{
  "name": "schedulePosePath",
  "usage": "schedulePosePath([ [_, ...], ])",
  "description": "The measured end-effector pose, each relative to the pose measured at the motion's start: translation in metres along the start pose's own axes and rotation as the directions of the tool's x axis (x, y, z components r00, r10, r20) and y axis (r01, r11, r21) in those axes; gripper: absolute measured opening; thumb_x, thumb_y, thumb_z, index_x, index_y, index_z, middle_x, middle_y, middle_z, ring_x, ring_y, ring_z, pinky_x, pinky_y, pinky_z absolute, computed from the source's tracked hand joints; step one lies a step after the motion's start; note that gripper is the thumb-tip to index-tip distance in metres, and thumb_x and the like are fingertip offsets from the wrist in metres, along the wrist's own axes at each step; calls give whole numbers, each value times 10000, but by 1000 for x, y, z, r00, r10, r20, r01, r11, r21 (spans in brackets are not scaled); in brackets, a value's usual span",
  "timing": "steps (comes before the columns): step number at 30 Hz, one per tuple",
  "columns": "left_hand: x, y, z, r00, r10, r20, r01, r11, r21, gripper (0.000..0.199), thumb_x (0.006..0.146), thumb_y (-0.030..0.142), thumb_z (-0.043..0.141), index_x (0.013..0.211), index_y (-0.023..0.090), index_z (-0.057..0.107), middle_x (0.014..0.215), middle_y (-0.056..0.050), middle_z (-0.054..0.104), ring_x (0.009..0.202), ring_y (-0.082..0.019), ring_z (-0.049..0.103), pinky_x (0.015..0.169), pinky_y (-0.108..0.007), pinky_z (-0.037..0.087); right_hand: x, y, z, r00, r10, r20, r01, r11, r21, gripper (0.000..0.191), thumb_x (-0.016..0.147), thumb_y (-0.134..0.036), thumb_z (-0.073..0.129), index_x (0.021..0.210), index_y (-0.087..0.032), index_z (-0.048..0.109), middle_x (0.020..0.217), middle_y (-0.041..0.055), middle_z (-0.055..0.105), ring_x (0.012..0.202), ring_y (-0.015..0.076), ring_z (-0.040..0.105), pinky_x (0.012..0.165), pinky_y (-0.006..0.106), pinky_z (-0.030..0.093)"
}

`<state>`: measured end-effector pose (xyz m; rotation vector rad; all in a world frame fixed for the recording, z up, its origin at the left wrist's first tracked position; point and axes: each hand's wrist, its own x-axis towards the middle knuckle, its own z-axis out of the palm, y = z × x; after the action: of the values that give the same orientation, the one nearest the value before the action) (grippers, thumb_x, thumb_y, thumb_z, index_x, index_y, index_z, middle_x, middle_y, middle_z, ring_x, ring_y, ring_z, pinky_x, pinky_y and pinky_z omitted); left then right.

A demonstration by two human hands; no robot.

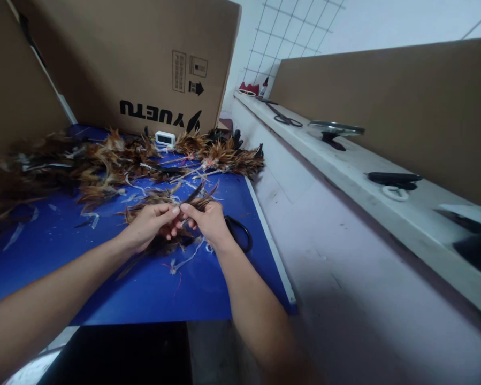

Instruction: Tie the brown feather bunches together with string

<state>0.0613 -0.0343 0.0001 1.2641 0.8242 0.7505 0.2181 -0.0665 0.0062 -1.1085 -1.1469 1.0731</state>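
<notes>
My left hand (160, 223) and my right hand (206, 218) meet over the blue table (192, 299), thumbs and fingers pinched close together. Between them is a small bunch of brown and dark feathers (194, 199), with tips sticking up past my right hand. More loose feathers (160, 243) lie under and behind my hands. A black loop handle (240, 234), partly covered by my right hand, rests on the table. In front of my wrists lies a pale frayed strip (184, 263) with red thread.
Piles of brown feathers (107, 166) spread along the table's back and left. A small white digital device (165, 139) stands among them before a large cardboard box (144, 59). At right, a ledge (356, 171) carries scissors (284, 117), a round mirror-like object (336, 128) and black items.
</notes>
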Motion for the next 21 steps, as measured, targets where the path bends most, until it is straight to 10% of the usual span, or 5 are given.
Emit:
schedulePosePath([
  [21, 2, 0, -5, 996, 81, -24, -80, 995, 64, 305, 687, 440, 780, 687, 157, 669, 625, -19, 613, 466, -76, 495, 374, -163, 328, -1, -4, -3, 996, 51, 78, -55, 997, 46, 266, 664, -415, 768, 695, -175, 657, 597, -30, 618, 438, 61, 472, 421, 190, 386],
])
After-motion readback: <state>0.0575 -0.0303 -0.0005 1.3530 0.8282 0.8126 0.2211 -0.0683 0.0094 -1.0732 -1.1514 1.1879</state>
